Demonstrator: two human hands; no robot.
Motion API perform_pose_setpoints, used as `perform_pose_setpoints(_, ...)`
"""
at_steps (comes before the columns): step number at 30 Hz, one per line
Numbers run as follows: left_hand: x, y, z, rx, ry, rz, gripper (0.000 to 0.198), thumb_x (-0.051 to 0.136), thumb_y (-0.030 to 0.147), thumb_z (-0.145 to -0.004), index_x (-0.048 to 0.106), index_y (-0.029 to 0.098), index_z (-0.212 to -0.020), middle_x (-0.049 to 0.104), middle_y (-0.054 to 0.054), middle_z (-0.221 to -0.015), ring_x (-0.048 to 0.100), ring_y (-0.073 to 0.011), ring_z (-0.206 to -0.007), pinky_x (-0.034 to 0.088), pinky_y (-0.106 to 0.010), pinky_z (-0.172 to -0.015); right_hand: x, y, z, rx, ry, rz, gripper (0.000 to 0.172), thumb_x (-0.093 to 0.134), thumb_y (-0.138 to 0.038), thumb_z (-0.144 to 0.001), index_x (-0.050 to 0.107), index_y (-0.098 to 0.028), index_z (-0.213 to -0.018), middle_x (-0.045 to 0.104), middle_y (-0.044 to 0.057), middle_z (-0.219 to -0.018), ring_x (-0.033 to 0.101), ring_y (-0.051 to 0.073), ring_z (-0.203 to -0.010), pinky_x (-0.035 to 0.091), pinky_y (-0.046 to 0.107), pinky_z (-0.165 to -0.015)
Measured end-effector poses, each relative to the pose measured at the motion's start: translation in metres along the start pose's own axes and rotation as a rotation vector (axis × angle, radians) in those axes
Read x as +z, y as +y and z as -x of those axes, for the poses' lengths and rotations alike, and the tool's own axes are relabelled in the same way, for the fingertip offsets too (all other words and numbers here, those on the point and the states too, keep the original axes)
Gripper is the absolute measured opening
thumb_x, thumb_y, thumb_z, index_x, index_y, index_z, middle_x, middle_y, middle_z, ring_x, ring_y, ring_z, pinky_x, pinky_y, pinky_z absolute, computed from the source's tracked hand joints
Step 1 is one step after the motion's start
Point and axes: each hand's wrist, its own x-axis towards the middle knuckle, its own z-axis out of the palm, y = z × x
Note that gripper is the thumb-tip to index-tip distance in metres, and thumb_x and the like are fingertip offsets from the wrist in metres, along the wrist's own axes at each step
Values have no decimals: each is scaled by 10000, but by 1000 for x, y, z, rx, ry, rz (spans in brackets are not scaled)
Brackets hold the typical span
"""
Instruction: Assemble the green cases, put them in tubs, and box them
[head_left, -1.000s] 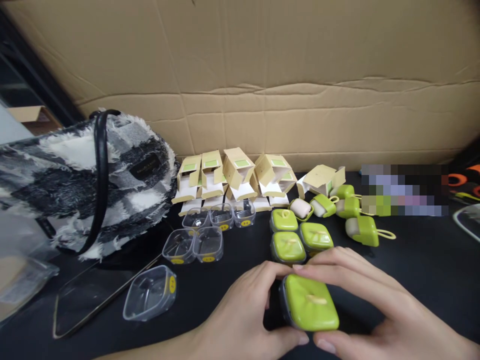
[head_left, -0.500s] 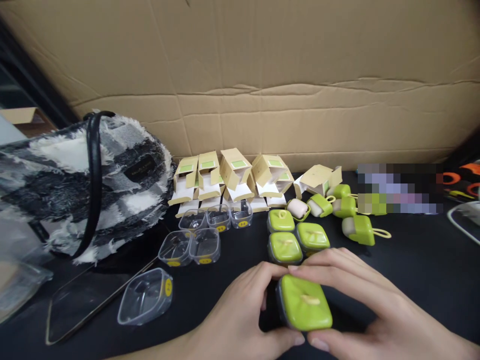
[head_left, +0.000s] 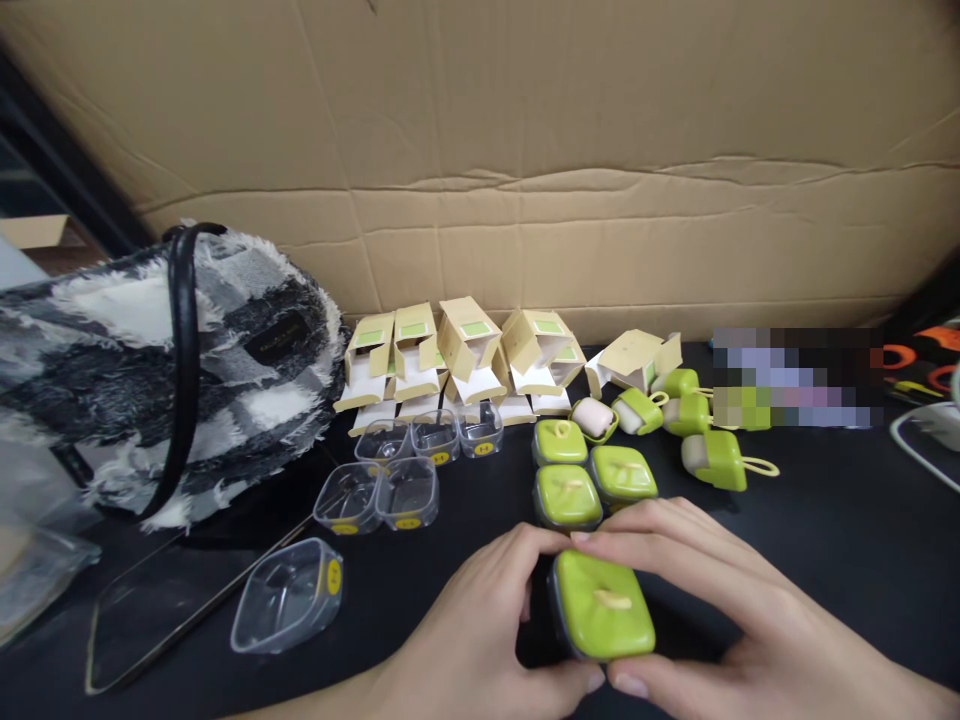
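Observation:
Both of my hands grip one lime-green square case (head_left: 604, 605) low in the middle of the black table. My left hand (head_left: 480, 630) pinches its left side between thumb and fingers. My right hand (head_left: 720, 610) pinches its right side the same way, fingers over the far edge. Three more closed green cases (head_left: 568, 494) lie just beyond the held one. Several green cases with cream fronts and loops (head_left: 712, 458) lie farther right. Clear plastic trays (head_left: 379, 493) sit to the left, one larger tray (head_left: 289, 595) nearer me.
Small tan cardboard boxes (head_left: 465, 350) with open flaps stand in a row at the back. A fuzzy black-and-white bag (head_left: 165, 360) fills the left. A wall of corrugated cardboard (head_left: 570, 150) rises behind. A flat clear sheet (head_left: 157, 610) lies front left.
The held green case has shifted slightly left and down in view with both hands; the grip looks the same. Nothing else on the table moved.

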Motion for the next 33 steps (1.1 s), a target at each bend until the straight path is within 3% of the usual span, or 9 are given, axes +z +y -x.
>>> perform_pose_setpoints(5,0,2,-1,-17,-8,14,491,758,215,-699,573,192,-1152,597,9,-881,496,-160,-703,446,-288,-707,0,1,0,-10,-20,42,570,851,-295,-660,625,-288,-1184,753,0,-1012,738,160,-907,607,205,-790)
perform_pose_setpoints(9,-2,4,-1,-50,-26,-1,528,763,171,-673,570,213,-1163,591,19,-889,482,-151,-706,440,-258,-674,-2,6,11,38,-21,-2,658,770,-471,-742,495,-311,-1318,688,35,-1193,693,193,-1073,576,232,-894)
perform_pose_setpoints(12,-2,5,0,-56,-5,-24,511,778,177,-669,574,211,-1136,580,29,-859,479,-145,-691,450,-252,-676,-4,8,16,125,44,-47,514,636,-438,-866,460,-329,-1336,634,30,-1203,652,170,-1119,539,225,-948)
perform_pose_setpoints(17,0,2,0,-29,3,-79,562,806,181,-659,561,186,-1165,605,15,-852,535,-156,-687,505,-266,-676,-5,6,10,107,74,-54,392,599,-312,-898,485,-338,-1272,635,1,-1100,646,134,-1077,523,167,-935)
perform_pose_setpoints(21,-3,-5,3,197,-1,-204,709,803,182,-712,454,228,-1327,675,-43,-1033,658,-200,-842,557,-311,-800,-5,4,6,131,100,-36,317,566,-309,-920,506,-336,-1230,638,-11,-1004,653,131,-1026,527,167,-924)
perform_pose_setpoints(23,-8,-7,4,363,-58,-315,617,772,227,-781,482,264,-1325,667,-88,-1170,678,-242,-988,559,-341,-864,-7,5,5,138,135,-20,285,549,-311,-930,511,-330,-1212,633,-13,-971,648,131,-1000,532,166,-906)
perform_pose_setpoints(25,-13,-7,5,432,-92,-397,494,757,284,-816,560,250,-1267,667,-116,-1203,685,-268,-1027,571,-348,-864,-7,9,4,134,162,-1,252,542,-295,-934,521,-328,-1183,630,-11,-990,640,130,-997,540,164,-874)
perform_pose_setpoints(30,-23,2,8,364,-8,-364,565,861,171,-678,619,196,-1189,694,-98,-1197,695,-246,-1049,570,-270,-894,-2,27,1,146,134,181,274,587,-295,-912,539,-316,-1181,587,39,-1179,605,199,-1111,539,331,-912)
perform_pose_setpoints(33,-34,13,14,338,131,-325,567,842,86,-649,608,246,-1140,709,-18,-1179,699,-188,-1044,550,-192,-903,-2,38,-2,152,97,232,283,586,-321,-912,543,-301,-1191,584,64,-1209,596,239,-1141,528,412,-915)
